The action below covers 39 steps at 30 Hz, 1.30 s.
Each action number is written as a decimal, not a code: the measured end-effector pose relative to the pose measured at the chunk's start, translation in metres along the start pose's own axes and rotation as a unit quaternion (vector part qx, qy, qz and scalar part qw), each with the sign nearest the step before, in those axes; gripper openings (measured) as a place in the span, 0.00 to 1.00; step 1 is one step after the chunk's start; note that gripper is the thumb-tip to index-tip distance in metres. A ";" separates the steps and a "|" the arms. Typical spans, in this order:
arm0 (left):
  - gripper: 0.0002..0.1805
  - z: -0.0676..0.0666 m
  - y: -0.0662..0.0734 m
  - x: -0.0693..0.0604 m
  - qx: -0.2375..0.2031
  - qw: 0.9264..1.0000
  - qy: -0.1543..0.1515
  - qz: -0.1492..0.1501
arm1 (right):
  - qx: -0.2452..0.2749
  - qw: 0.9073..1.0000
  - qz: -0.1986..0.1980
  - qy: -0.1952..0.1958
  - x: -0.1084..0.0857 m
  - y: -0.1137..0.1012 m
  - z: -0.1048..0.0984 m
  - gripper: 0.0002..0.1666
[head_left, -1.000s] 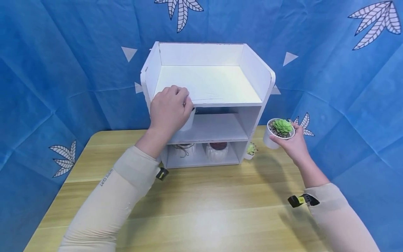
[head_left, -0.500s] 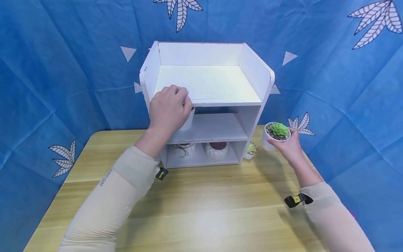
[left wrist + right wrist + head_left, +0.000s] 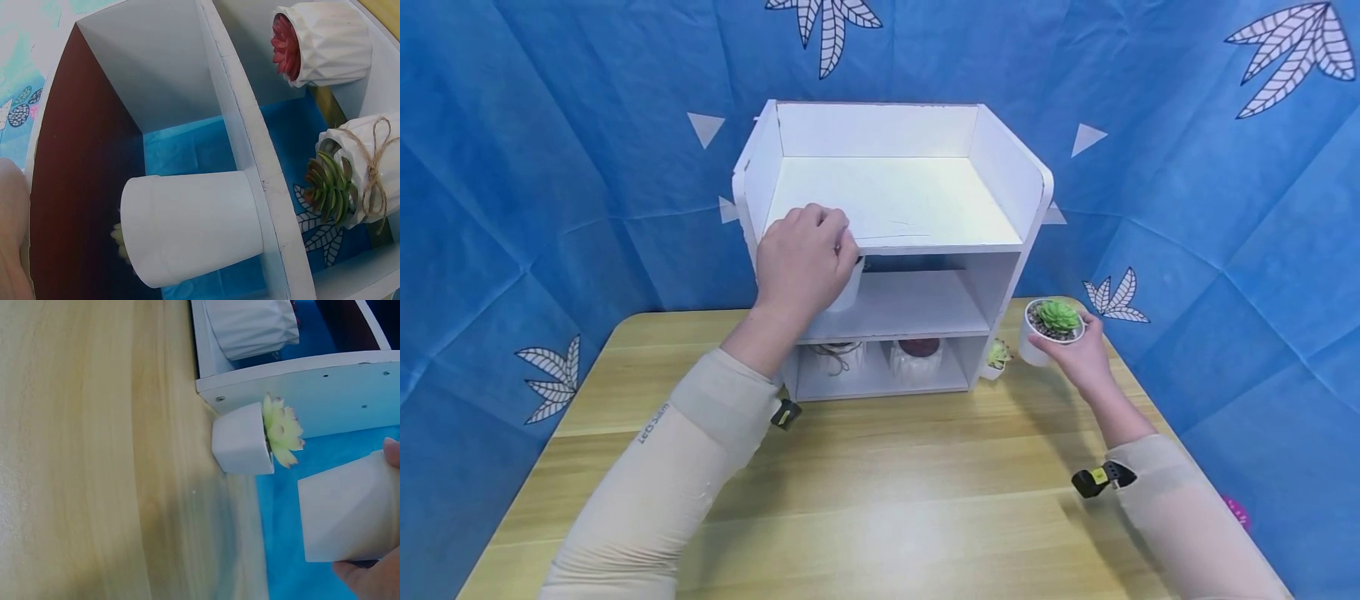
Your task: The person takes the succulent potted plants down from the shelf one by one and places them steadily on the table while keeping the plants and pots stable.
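Observation:
My right hand [image 3: 1084, 357] grips a white pot [image 3: 350, 515] with a bright green artificial succulent [image 3: 1057, 317] and pebbles in it, held above the table right of the shelf. A smaller white pot [image 3: 240, 440] with a pale yellow-green succulent [image 3: 282, 431] stands on the table between the held pot and the shelf's side. My left hand [image 3: 803, 258] rests at the front edge of the white shelf's [image 3: 917, 248] top board, fingers bent and fingertips hidden. Below it, another white pot [image 3: 194, 225] stands on the middle level; its plant is mostly hidden.
On the shelf's bottom level stand a ribbed white pot [image 3: 331, 44] with a red succulent and a twine-tied white pot [image 3: 372, 169] with a green-brown succulent. The wooden table [image 3: 880, 483] extends in front. A blue patterned cloth [image 3: 580, 150] hangs behind and at the sides.
My right hand has moved left and slightly down with the green succulent's pot, closer to the small pot beside the shelf. The left hand has stayed in place.

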State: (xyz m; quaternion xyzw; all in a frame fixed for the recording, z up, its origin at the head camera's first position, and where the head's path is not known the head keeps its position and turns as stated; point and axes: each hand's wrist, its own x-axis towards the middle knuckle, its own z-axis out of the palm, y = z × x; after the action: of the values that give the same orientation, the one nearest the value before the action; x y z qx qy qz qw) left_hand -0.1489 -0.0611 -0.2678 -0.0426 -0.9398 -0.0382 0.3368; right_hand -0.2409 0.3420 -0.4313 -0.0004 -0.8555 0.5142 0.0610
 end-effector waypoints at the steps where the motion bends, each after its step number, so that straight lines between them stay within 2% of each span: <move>1: 0.23 0.000 0.000 0.000 0.000 1.000 0.000 0.000 | 0.000 1.000 0.002 -0.001 0.000 0.000 0.001 0.67; 11: 0.21 0.000 0.000 0.000 -0.006 1.000 0.006 0.001 | 0.003 1.000 0.004 0.002 -0.001 0.008 0.008 0.63; 39: 0.22 -0.002 0.000 -0.001 -0.005 1.000 0.002 -0.001 | -0.021 0.999 0.046 -0.013 0.000 0.031 0.023 0.69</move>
State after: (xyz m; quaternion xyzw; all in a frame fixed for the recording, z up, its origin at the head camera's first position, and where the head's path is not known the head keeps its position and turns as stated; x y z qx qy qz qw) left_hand -0.1472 -0.0613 -0.2668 -0.0437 -0.9390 -0.0436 0.3384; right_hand -0.2449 0.3364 -0.4689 -0.0344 -0.8660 0.4982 0.0257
